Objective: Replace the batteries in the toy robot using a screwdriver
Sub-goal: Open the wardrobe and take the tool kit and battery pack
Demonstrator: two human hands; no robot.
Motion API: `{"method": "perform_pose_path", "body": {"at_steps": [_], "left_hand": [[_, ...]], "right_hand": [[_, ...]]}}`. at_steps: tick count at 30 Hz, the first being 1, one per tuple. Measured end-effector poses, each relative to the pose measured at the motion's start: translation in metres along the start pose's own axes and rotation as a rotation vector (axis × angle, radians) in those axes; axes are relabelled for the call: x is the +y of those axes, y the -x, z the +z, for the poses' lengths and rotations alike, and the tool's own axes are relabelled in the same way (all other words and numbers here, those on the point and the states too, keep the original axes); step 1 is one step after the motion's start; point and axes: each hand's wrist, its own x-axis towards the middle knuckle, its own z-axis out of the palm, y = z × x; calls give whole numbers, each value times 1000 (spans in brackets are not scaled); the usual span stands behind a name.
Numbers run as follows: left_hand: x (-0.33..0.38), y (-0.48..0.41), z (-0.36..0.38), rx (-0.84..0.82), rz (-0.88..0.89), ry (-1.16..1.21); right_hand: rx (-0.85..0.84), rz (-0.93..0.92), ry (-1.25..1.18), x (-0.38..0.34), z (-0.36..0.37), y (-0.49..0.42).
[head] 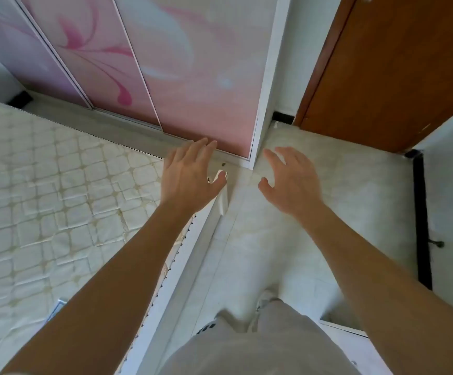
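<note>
No toy robot, screwdriver or batteries appear in the head view. My left hand [190, 175] is stretched forward with its fingers spread, holding nothing, above the corner of the mattress [44, 185]. My right hand [290, 182] is also stretched out, fingers apart and empty, over the pale floor [314, 163]. Both forearms reach out in front of me, with my legs in light trousers below.
A quilted white mattress fills the left. Pink sliding wardrobe doors [171, 77] stand ahead, with a white frame post [268, 90] at their right end. A brown wooden door [387, 69] stands at the upper right. A black skirting strip [422, 226] runs along the right wall.
</note>
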Motion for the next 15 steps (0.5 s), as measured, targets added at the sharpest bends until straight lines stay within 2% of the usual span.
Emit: {"method": "perform_pose_path", "body": {"at_steps": [10, 15], "left_hand": [[3, -83, 55, -12, -3, 8], [20, -156, 91, -37, -47, 3]], "right_hand": [[-42, 15, 29, 46, 26, -86], [12, -10, -2, 98, 35, -159]]}}
